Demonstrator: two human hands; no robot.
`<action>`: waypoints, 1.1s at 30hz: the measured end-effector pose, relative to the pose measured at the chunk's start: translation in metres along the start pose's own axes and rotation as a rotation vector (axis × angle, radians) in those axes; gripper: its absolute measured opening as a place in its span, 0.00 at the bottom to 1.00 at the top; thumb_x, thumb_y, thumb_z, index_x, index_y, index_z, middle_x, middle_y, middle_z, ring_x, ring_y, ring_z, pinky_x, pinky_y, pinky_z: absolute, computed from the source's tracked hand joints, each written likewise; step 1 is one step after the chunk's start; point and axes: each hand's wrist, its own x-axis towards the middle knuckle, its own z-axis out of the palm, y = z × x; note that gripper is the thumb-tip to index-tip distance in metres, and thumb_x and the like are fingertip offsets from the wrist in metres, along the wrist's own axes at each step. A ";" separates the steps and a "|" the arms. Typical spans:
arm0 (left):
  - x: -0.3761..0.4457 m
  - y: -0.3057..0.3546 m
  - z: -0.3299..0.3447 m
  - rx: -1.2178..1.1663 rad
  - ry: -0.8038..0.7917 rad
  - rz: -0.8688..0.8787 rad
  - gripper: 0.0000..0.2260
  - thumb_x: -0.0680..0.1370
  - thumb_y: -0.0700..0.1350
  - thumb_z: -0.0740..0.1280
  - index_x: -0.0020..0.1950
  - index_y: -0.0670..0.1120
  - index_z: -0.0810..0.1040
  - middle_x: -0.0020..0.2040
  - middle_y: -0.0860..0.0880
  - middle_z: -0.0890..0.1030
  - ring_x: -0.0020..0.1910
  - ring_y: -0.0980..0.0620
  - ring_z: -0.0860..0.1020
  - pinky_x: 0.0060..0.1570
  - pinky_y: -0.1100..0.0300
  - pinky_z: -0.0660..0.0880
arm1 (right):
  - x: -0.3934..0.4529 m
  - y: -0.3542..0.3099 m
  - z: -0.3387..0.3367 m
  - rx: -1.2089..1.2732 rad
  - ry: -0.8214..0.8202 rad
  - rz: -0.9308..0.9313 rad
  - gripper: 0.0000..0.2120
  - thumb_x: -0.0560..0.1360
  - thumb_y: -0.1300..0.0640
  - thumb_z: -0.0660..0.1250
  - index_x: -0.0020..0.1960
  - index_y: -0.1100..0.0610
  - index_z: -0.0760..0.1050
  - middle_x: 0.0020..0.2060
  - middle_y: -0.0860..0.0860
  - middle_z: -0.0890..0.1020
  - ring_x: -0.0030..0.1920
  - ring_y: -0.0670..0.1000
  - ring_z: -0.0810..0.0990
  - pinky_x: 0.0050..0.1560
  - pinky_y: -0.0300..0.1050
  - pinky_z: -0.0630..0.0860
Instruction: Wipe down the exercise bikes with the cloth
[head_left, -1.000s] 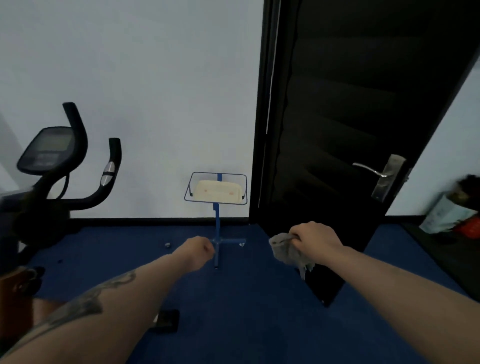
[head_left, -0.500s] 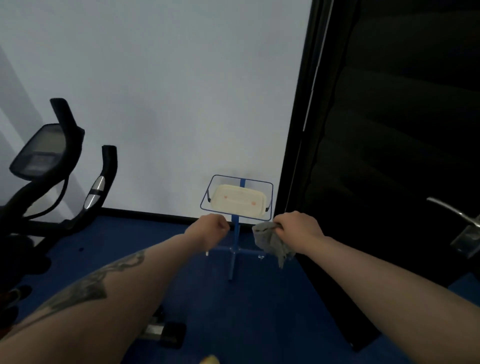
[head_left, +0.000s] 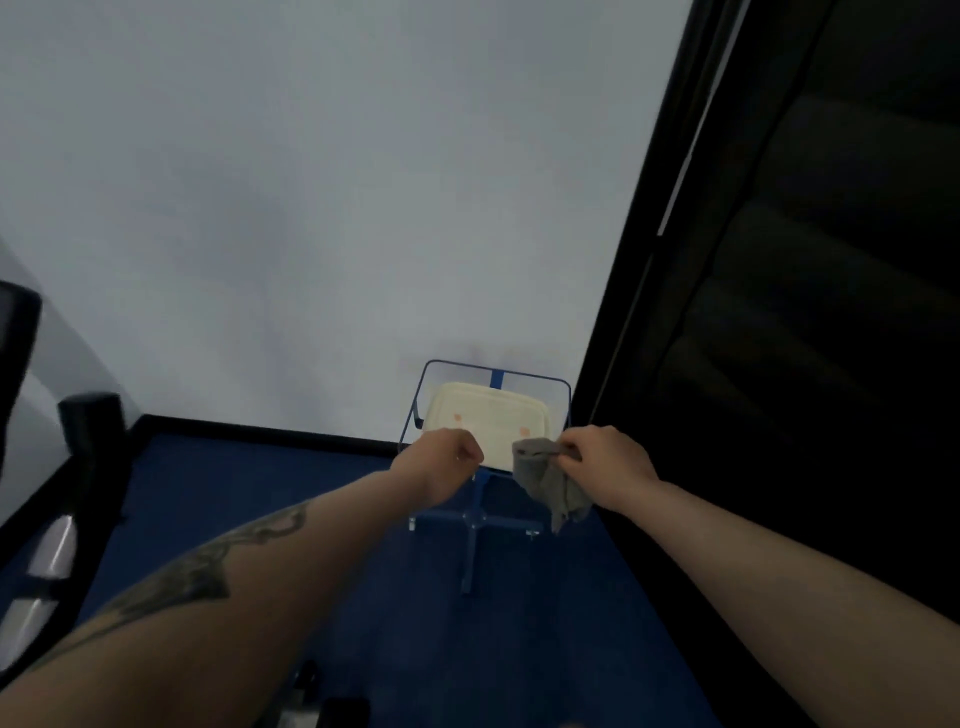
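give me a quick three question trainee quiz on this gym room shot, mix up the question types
1. Multiple choice: what does the right hand hold? A) a spray bottle B) a grey cloth C) a door handle
2. True or false: the left hand is wiping the exercise bike.
3. Fill in: the cream tray sits in a blue wire ____ standing on the floor by the wall.

Key:
1. B, its fingers pinch the cloth, which hangs down.
2. False, the left hand is a closed fist holding nothing, away from the bike at the far left.
3. stand
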 end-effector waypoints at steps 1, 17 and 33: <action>0.011 -0.004 -0.001 -0.006 -0.010 -0.005 0.08 0.80 0.46 0.61 0.52 0.54 0.79 0.56 0.52 0.81 0.53 0.51 0.78 0.57 0.53 0.76 | 0.013 0.002 0.003 0.024 -0.008 0.015 0.09 0.79 0.49 0.62 0.48 0.50 0.79 0.42 0.48 0.81 0.43 0.50 0.79 0.43 0.50 0.79; 0.212 -0.062 0.013 -0.179 -0.046 -0.246 0.06 0.80 0.46 0.63 0.52 0.56 0.78 0.57 0.57 0.78 0.52 0.53 0.78 0.50 0.58 0.77 | 0.248 0.058 0.059 0.127 -0.215 0.004 0.08 0.79 0.50 0.63 0.50 0.50 0.80 0.44 0.48 0.81 0.46 0.52 0.79 0.44 0.48 0.77; 0.299 -0.131 0.043 -0.216 -0.051 -0.389 0.08 0.81 0.47 0.61 0.53 0.57 0.78 0.55 0.57 0.78 0.47 0.56 0.78 0.48 0.54 0.79 | 0.383 0.059 0.181 -0.124 -0.228 -0.025 0.13 0.83 0.51 0.55 0.60 0.53 0.75 0.53 0.53 0.82 0.50 0.55 0.80 0.39 0.44 0.71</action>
